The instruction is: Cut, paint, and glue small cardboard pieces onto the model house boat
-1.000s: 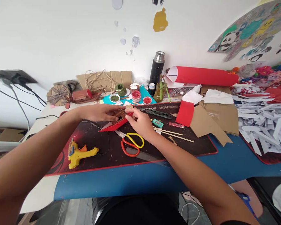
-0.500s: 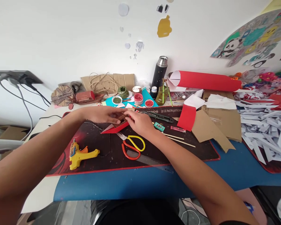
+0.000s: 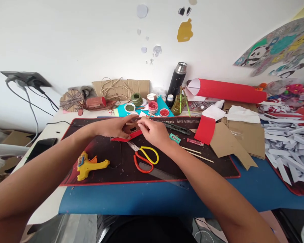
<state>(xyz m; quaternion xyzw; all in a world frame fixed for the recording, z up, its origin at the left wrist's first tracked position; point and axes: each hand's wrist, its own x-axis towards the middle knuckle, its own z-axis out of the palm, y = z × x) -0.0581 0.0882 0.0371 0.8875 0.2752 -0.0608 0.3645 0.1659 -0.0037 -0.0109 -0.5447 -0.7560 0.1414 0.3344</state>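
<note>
On the worktop (image 3: 103, 199), a dark mat (image 3: 116, 175) w/ red edging carries the work. Scissors (image 3: 134, 147) w/ 1 red & 1 yellow handle lie just in front, blades nearly at the piece; clear ruler (image 3: 167, 174) partly under handles. Yellow glue gun (image 3: 92, 166) is L of them; box cutter (image 3: 178, 128), teal box (image 3: 175, 138) & 2 thin sticks (image 3: 200, 156) are R. Paint pots (image 3: 152, 107) stand behind hands, flask (image 3: 177, 79) farther back.

Red boat-shaped piece (image 3: 135, 135) is over mat's far part, btwn both hands: pointed L end, red side, brown inside w/ dark opening; partly hidden.

L hand (image 3: 111, 127) reaches in palm down, grip clasping piece, thumb at near side, fingers arched over far side. R hand (image 3: 155, 133) is bent inward, grip pinching thin brown strip (image 3: 132, 124) above piece.
</note>
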